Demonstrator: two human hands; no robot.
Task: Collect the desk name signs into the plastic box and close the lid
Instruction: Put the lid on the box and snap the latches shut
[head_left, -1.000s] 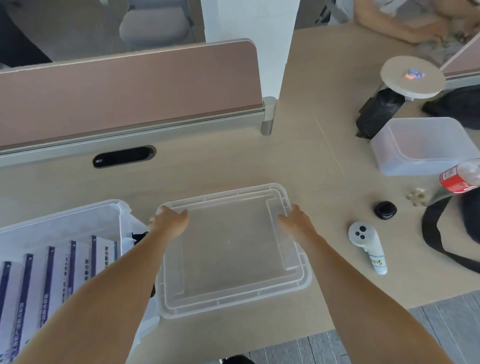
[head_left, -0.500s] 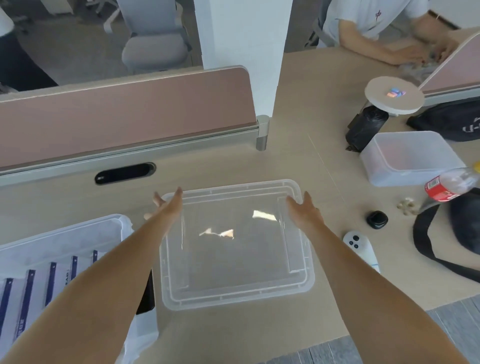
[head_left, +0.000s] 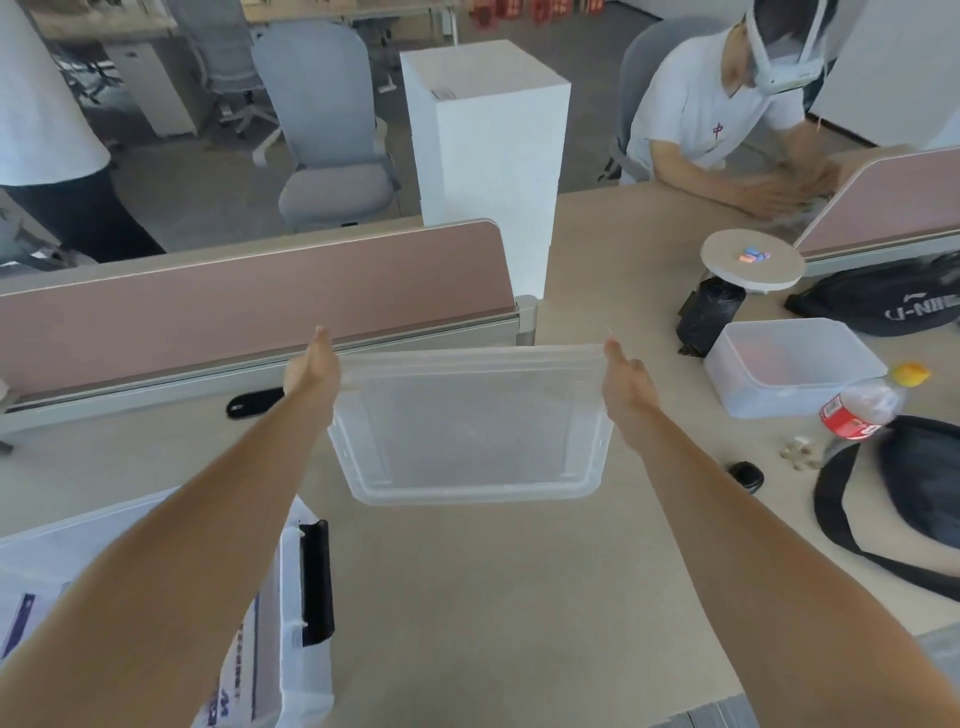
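Seems near the end. Can see signs (head_left: 21, 616) standing in rows inside box (head_left: 304, 675) at lower left of view, partly behind left forearm; cannot count them, and cannot find any loose on desk (head_left: 493, 597). Holding lid (head_left: 470, 431) up above desk, tilted, far edge seeming higher, to the right of box and apart from it. Pressing left hand (head_left: 311, 366) against lid's left side and right hand (head_left: 626, 387) against its right side, fingers looking straight and pointing away; cannot see thumbs, so cannot tell if hooked under. Left to do, by judgement: bring lid over to box, lay flat on rim, push down, prob. snap black latch (head_left: 316, 582) on box's right end. Not yet closed. Around: pink divider (head_left: 249, 306) just behind lid; at right a small, empty-looking tub (head_left: 789, 369), bottle (head_left: 857, 410) w/ red label, black bag (head_left: 914, 488) w/ strap, round disc (head_left: 751, 258) farther back; another person (head_left: 696, 119) sitting at far right corner. None of these between lid and box; only own left forearm crossing over box, so may need to pull elbow back before lowering.
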